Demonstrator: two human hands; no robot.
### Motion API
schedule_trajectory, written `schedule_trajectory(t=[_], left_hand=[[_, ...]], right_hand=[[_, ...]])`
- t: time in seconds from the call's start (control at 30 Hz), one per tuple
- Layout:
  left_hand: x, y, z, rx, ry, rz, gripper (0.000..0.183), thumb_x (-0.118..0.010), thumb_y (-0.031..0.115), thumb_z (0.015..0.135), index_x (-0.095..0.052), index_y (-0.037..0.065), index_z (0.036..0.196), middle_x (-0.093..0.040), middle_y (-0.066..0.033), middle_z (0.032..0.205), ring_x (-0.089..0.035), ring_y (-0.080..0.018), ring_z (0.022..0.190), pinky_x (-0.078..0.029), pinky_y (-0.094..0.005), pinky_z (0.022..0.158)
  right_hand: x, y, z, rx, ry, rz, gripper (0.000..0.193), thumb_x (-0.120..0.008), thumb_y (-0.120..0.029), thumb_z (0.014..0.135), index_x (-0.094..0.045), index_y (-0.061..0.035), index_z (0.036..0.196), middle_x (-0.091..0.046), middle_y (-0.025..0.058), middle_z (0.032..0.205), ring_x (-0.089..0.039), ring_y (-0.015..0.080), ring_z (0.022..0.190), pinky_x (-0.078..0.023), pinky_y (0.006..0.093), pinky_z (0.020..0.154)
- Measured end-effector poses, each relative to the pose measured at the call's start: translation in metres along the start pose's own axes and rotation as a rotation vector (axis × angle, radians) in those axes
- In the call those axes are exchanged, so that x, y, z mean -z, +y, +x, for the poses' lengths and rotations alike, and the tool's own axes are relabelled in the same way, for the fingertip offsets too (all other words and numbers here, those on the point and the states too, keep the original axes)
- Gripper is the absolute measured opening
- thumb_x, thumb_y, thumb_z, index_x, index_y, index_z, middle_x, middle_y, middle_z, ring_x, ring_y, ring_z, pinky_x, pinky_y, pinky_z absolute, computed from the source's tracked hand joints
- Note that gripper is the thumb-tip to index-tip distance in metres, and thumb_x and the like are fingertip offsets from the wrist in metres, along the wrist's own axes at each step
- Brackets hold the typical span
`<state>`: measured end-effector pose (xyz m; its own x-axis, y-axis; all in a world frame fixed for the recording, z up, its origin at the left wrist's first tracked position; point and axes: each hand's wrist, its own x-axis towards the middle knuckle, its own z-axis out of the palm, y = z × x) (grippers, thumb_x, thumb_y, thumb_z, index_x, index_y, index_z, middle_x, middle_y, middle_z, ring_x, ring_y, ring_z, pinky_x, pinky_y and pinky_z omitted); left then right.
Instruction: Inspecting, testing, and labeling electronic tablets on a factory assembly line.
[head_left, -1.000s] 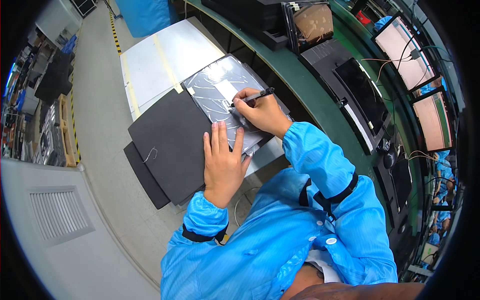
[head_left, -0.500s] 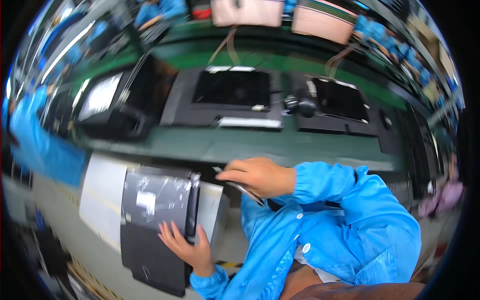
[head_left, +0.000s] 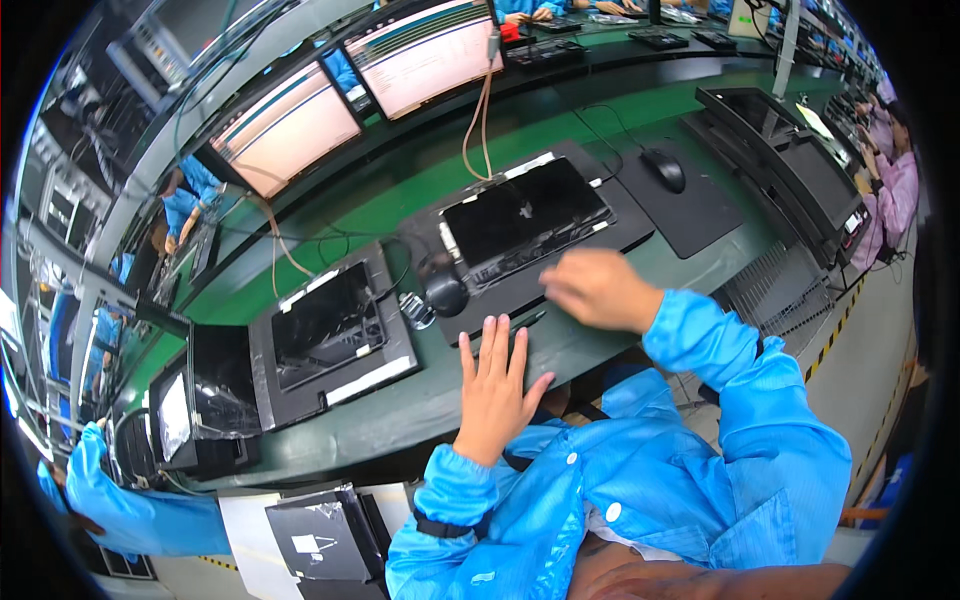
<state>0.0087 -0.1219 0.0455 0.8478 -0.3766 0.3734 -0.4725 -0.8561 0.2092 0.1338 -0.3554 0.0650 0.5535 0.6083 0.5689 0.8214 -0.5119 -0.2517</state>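
My left hand [head_left: 492, 390] is open, its fingers spread toward the front edge of a black pad [head_left: 640, 235]. Beside its fingertips lies a slim dark pen-like thing [head_left: 530, 322]. Over the pad's near edge is my right hand [head_left: 605, 288], smeared by motion; its fingers look bent, and whether anything is in them is hidden. On the pad rests a black display panel [head_left: 525, 215] with pale tape at its edges and a cable at the back. A second display panel [head_left: 328, 325] lies on another pad to the left, with a dark rounded object [head_left: 440, 288] between the two.
Two lit monitors [head_left: 420, 60] stand behind the green bench [head_left: 400, 440]. A mouse [head_left: 663, 170] and mouse pad [head_left: 700, 215] are at the right, before stacked black frames [head_left: 775, 150]. Film-covered dark panels [head_left: 322, 540] sit lower left, near a co-worker's blue sleeve [head_left: 150, 515].
The view has swung right. My left hand has left the dark panels for the bench edge. My right hand, which held a slim dark thing, has moved out over the black pad.
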Motion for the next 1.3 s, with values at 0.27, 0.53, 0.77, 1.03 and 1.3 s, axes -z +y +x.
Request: schedule_trajectory(t=[0.27, 0.53, 0.77, 1.03, 1.3], left_hand=[[-0.013, 0.006, 0.060, 0.031, 0.008, 0.057, 0.077, -0.078, 0.038, 0.086, -0.048, -0.001, 0.146, -0.036, -0.0265, 0.159, -0.029, -0.0430, 0.152, -0.009, -0.0674, 0.122], [-0.051, -0.016, 0.159, 0.047, 0.195, 0.015, 0.085, -0.080, 0.053, 0.078, -0.055, -0.004, 0.137, -0.048, -0.0279, 0.144, -0.040, -0.0450, 0.140, -0.019, -0.0678, 0.116], [-0.046, -0.022, 0.169, -0.100, 0.405, 0.136, 0.039, -0.066, 0.014, 0.082, -0.065, -0.002, 0.118, -0.064, -0.0211, 0.126, -0.060, -0.0428, 0.120, -0.048, -0.0543, 0.104], [0.079, 0.007, 0.016, -0.015, 0.641, 0.350, 0.034, -0.065, 0.011, 0.079, -0.071, 0.000, 0.110, -0.071, -0.0172, 0.116, -0.069, -0.0350, 0.110, -0.055, -0.0461, 0.099], [0.206, 0.042, -0.312, 1.165, 1.339, -0.151, 0.028, -0.072, 0.015, 0.098, -0.068, -0.003, 0.120, -0.073, -0.0117, 0.109, -0.068, -0.0163, 0.092, -0.056, -0.0355, 0.081]], right_hand=[[0.047, 0.185, 0.031, -0.164, -0.225, -0.195, 0.036, -0.062, -0.016, 0.090, -0.070, -0.0029, 0.122, -0.065, 0.0107, 0.122, -0.060, 0.0306, 0.117, -0.044, 0.0435, 0.103], [0.056, 0.205, 0.048, 0.063, -0.309, -0.043, 0.019, -0.066, -0.013, 0.092, -0.069, -0.0004, 0.106, -0.066, 0.0174, 0.113, -0.061, 0.0372, 0.112, -0.049, 0.0457, 0.097], [0.083, 0.209, 0.060, -0.220, -0.307, 0.166, 0.017, -0.066, -0.003, 0.088, -0.059, -0.0006, 0.102, -0.056, 0.0035, 0.079, -0.049, 0.0083, 0.071, -0.041, 0.0270, 0.061], [0.100, 0.090, 0.060, 0.093, -0.413, 0.217, 0.044, -0.071, -0.008, 0.088, -0.065, 0.0011, 0.131, -0.070, 0.0160, 0.098, -0.063, 0.0216, 0.081, -0.049, 0.0317, 0.073], [0.061, 0.066, 0.070, 0.329, -0.207, -0.436, 0.050, -0.066, -0.026, 0.098, -0.058, -0.0072, 0.144, -0.046, 0.0176, 0.155, -0.048, 0.0331, 0.137, -0.037, 0.0398, 0.114]])
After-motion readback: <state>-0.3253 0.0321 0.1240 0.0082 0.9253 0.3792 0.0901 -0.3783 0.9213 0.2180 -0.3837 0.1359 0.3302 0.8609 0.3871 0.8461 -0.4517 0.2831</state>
